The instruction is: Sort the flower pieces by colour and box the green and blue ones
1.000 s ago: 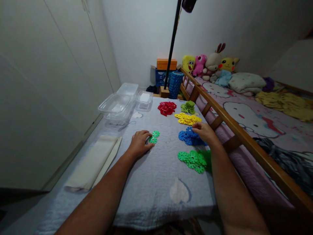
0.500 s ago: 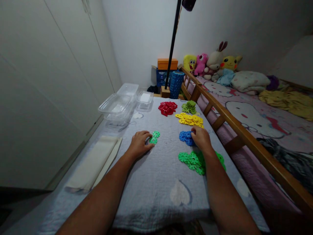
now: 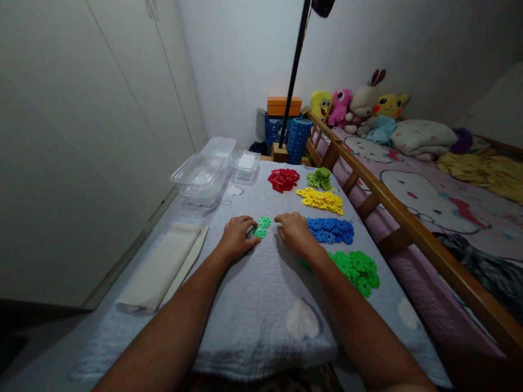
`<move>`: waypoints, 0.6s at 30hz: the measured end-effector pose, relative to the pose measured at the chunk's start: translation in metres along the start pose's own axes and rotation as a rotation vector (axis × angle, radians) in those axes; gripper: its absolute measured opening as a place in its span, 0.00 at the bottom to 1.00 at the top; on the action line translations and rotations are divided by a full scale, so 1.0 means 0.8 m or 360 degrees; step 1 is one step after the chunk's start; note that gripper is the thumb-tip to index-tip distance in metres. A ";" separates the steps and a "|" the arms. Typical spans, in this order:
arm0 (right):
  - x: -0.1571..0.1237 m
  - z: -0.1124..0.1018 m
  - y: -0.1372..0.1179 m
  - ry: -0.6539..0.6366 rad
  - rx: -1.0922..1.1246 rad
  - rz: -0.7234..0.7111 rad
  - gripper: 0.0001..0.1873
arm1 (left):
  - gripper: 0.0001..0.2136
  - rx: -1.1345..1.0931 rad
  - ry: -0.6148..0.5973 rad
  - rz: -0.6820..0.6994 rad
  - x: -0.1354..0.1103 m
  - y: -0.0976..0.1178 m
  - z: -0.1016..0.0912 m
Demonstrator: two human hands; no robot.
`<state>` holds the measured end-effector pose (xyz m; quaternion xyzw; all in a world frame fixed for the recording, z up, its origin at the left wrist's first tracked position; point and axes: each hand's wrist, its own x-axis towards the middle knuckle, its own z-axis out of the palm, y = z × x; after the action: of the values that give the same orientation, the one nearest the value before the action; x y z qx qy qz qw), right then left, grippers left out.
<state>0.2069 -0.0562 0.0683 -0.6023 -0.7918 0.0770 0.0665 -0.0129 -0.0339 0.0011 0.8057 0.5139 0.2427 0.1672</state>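
1. Quilt is covering the table across the middle of the frame.
2. Left hand is lying palm down at centre with its fingers curled. I cannot tell whether it is gripping.
3. Right hand is resting palm down just to the right, its fingers bent under and hiding whatever it may hold.
4. Blue pile is lying just right of that hand.
5. Green discs are sitting between both hands, touching the left fingertips.

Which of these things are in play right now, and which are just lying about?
In play: left hand, right hand, small green pieces between them, blue pile, green pile.
Lying about: red pile, yellow pile, lime pile, clear containers, folded cloth, plush toys.
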 end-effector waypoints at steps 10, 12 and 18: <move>0.037 0.049 -0.025 -0.0040 0.0032 -0.0063 0.24 | 0.15 -0.0021 -0.0017 0.0037 0.002 -0.005 0.001; 0.037 0.046 -0.024 -0.0023 -0.0010 -0.0011 0.23 | 0.15 -0.0011 -0.0025 0.0037 0.002 -0.005 0.000; 0.030 0.026 -0.016 0.0007 0.0077 0.0073 0.14 | 0.16 0.0011 -0.0034 0.0048 0.003 -0.002 -0.005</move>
<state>0.1843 -0.0374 0.0512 -0.6186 -0.7756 0.0964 0.0809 -0.0154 -0.0311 0.0043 0.8165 0.5005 0.2347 0.1663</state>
